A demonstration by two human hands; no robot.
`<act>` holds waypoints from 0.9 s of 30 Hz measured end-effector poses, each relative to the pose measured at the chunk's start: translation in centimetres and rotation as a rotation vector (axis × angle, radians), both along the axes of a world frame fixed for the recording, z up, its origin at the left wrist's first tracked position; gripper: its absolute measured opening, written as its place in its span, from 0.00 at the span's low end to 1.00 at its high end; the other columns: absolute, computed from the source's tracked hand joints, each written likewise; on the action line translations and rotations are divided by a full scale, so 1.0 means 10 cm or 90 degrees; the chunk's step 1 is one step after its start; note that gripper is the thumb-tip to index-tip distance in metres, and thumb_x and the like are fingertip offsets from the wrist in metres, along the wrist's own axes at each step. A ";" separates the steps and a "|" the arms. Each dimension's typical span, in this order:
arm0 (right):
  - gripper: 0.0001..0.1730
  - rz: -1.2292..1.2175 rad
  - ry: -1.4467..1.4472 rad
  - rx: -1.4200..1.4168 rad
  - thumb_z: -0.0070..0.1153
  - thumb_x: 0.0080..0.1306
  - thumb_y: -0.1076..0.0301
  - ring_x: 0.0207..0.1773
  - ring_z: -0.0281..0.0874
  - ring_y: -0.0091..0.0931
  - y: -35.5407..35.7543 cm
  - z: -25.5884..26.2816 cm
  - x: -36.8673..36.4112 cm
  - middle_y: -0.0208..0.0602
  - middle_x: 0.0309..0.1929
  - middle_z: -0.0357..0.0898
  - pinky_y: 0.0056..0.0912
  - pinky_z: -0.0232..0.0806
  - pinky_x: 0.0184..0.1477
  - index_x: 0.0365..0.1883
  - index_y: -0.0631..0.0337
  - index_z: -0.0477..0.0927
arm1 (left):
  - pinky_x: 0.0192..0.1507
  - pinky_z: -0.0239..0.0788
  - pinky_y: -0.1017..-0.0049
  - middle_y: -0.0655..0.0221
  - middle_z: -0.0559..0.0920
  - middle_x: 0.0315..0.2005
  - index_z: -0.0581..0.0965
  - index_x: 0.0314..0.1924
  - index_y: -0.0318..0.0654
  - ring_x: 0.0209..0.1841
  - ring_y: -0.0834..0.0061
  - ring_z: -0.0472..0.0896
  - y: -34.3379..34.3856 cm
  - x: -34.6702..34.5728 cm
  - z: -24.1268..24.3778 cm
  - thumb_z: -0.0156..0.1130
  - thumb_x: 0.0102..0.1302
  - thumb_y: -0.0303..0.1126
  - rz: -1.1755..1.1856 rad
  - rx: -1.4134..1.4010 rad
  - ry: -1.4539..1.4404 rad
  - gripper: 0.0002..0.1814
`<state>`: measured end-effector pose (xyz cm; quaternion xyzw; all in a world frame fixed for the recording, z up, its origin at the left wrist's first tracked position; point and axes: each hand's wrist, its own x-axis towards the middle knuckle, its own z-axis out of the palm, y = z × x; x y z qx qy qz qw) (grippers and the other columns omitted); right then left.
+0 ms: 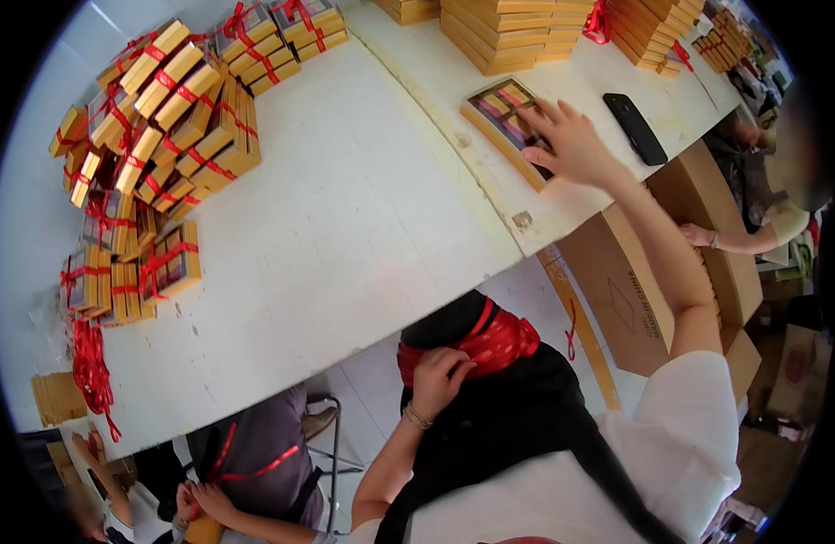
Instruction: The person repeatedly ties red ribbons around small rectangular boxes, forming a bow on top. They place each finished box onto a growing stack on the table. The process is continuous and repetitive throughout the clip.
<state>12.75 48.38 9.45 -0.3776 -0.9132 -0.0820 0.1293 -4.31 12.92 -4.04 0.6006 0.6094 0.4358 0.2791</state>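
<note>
My right hand (568, 144) lies over a flat yellow-sided box (502, 139) with a clear lid, its fingertips on the lid. Through that lid, pink and gold pieces show in separate compartments. Down at my lap, my left hand (439, 381) touches a bundle of red ribbon (499, 343) resting on my black apron. Its thumb and index finger come together at the ribbon's edge; whether a strand is pinched between them cannot be told.
Ribbon-tied boxes (173, 88) are piled at the left, beside hanging red ribbons (92, 374). Box stacks (496, 34) stand at the back. A black phone (634, 129) lies right of my hand. An open cardboard carton (615, 285) stands below the table's edge. Co-workers sit lower left and right.
</note>
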 end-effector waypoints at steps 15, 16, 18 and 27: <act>0.16 0.456 0.516 -0.240 0.58 0.62 0.73 0.47 0.79 0.40 -2.29 -0.12 -0.34 0.45 0.47 0.80 0.36 0.70 0.51 0.49 0.64 0.75 | 0.30 0.71 0.79 0.65 0.82 0.24 0.80 0.34 0.34 0.26 0.78 0.81 0.00 0.07 0.86 0.63 0.64 0.27 0.138 -0.005 -0.216 0.04; 0.15 0.408 0.538 -0.439 0.58 0.64 0.72 0.44 0.80 0.36 -2.47 -0.10 -0.25 0.44 0.44 0.80 0.33 0.71 0.48 0.49 0.65 0.75 | 0.30 0.69 0.80 0.66 0.82 0.24 0.80 0.34 0.33 0.25 0.81 0.79 0.00 0.06 0.92 0.63 0.64 0.28 0.146 0.040 -0.228 0.05; 0.16 0.314 0.505 -0.792 0.57 0.66 0.69 0.39 0.79 0.28 -2.49 -0.06 -0.17 0.39 0.40 0.80 0.29 0.70 0.43 0.50 0.66 0.74 | 0.30 0.67 0.84 0.73 0.80 0.24 0.79 0.36 0.32 0.27 0.87 0.75 0.01 0.00 1.11 0.62 0.66 0.28 0.152 0.056 -0.126 0.06; 0.11 0.245 0.221 -0.650 0.58 0.66 0.61 0.29 0.66 0.13 -1.04 0.46 -0.43 0.23 0.25 0.75 0.20 0.59 0.32 0.31 0.60 0.80 | 0.27 0.64 0.84 0.73 0.80 0.21 0.80 0.34 0.31 0.24 0.88 0.74 0.70 -0.41 1.43 0.63 0.64 0.30 0.310 0.187 -0.031 0.07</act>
